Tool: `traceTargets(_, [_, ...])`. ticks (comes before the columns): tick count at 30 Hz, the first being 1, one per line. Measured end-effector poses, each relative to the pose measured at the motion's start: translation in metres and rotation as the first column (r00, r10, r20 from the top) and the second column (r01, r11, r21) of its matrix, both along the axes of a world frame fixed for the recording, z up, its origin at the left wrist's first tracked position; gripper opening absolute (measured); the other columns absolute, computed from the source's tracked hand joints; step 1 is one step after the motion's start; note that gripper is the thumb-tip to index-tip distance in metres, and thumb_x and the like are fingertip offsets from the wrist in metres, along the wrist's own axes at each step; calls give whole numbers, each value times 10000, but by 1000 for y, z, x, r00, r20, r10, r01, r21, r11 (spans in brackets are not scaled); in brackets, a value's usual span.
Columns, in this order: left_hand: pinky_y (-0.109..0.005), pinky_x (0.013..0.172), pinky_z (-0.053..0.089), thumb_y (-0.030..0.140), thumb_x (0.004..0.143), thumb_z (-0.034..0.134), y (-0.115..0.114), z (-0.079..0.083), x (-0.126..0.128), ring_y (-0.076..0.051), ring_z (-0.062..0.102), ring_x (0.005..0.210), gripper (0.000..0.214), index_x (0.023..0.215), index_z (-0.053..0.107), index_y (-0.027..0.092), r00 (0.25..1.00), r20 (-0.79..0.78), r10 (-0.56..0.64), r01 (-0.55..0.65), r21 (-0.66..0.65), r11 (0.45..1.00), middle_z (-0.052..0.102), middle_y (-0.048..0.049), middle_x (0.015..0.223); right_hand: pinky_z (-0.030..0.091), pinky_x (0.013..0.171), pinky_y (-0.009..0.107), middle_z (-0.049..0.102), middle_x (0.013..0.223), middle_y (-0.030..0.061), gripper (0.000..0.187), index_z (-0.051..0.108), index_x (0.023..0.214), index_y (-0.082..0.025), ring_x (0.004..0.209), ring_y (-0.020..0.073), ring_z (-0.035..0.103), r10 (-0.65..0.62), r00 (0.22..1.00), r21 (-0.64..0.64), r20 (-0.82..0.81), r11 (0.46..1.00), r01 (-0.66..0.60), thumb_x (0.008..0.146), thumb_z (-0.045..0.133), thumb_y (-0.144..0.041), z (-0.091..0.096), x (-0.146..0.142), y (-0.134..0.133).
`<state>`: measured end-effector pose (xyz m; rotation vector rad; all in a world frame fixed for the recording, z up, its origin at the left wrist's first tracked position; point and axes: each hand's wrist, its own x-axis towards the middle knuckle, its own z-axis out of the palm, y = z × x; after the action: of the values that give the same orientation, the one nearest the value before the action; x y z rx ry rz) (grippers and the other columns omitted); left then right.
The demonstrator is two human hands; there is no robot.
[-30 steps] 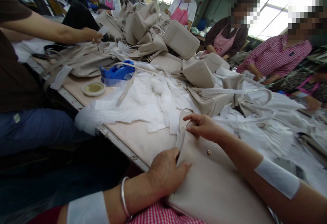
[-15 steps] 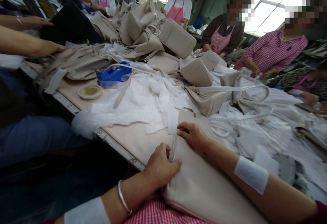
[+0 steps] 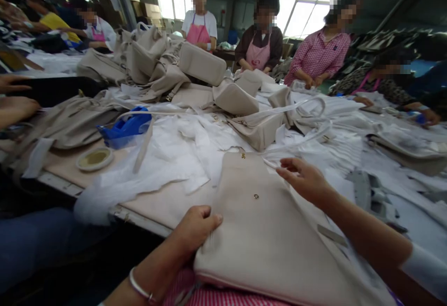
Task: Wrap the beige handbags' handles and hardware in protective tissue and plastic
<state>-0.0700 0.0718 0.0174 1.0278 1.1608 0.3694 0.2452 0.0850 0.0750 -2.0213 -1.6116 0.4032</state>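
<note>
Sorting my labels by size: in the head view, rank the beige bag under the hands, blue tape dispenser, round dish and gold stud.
1. beige bag, nearest the camera
2. blue tape dispenser
3. round dish
4. gold stud on the bag

pale beige on white, with spots of blue, pink and red

the bag [image 3: 265, 231] is plain pale beige with a small gold stud [image 3: 256, 196], and the heaped bags [image 3: 167, 59] behind are the same beige. the paper sheets [image 3: 181, 157] are white, the tape dispenser [image 3: 125, 129] bright blue, the dish [image 3: 94, 158] cream with a yellowish centre. the bangle [image 3: 139, 289] is silver, and the cloth [image 3: 209, 295] under the bag is red-and-white check. co-workers wear pink aprons [image 3: 198, 33], a red check shirt [image 3: 323, 54] and a yellow top [image 3: 56, 21].
</note>
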Motion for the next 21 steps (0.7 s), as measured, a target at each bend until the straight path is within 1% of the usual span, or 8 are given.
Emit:
traceTargets(2, [-274,590,469,424,715,691,-1,-4,-4,-204,652,668,337,827,677,106,1000,17,6,-5,-29,1000,729,-75,772,520,796,383,720,959,109,452,651,1046,-158,867,254,668,-141,978,-129,-150,984,122,783,636,-525,-10,4,-39])
traceTargets(4, [-277,630,488,437,724,707,-3,-7,-5,-208,669,705,375,894,690,103,999,35,0,2,-50,999,744,-78,809,537,769,366,730,994,115,460,650,1047,-160,883,259,684,-266,883,-285,-387,945,160,788,635,-540,-19,-1,-73])
traceTargets(7, [-281,651,503,456,722,737,-2,-8,-1,-211,685,717,430,969,694,106,999,29,-19,22,-86,996,756,-79,829,559,703,346,746,990,116,423,661,1033,-157,832,253,709,-354,547,-415,-759,910,12,793,661,-505,-26,-17,-104])
traceTargets(10, [-301,675,519,470,678,784,4,-2,4,-239,704,737,479,985,702,111,998,-1,-55,54,-135,989,763,-84,828,561,669,338,756,889,114,367,672,987,-134,731,232,713,-340,225,-361,-913,931,-58,754,723,-413,-27,-28,-111])
traceTargets(14, [-348,748,535,467,671,808,10,5,9,-281,722,803,472,991,718,132,995,7,-97,96,-201,975,770,-93,883,557,674,352,746,804,115,298,665,930,-117,661,214,698,-316,-37,-314,-948,948,-43,764,702,-361,-30,-33,-106])
traceTargets(16, [-377,771,539,466,694,797,10,5,10,-298,725,825,474,1024,716,135,995,40,-97,104,-246,964,770,-103,921,549,671,345,740,774,102,295,663,927,-123,647,207,690,-284,-105,-282,-953,959,-41,743,717,-348,-32,-36,-106])
traceTargets(18, [-398,769,544,471,708,787,8,4,12,-315,725,844,505,1075,706,135,994,60,-89,103,-280,955,765,-117,962,541,678,339,738,782,91,330,663,941,-131,671,205,688,-226,-119,-222,-967,974,-43,734,728,-379,-36,-38,-107])
traceTargets(21, [-378,736,550,477,692,799,6,5,17,-315,727,845,531,1088,706,135,995,21,-97,99,-281,954,765,-118,971,534,681,356,733,798,82,377,665,943,-142,701,221,683,-228,31,-229,-973,973,-34,739,710,-455,-45,-33,-107])
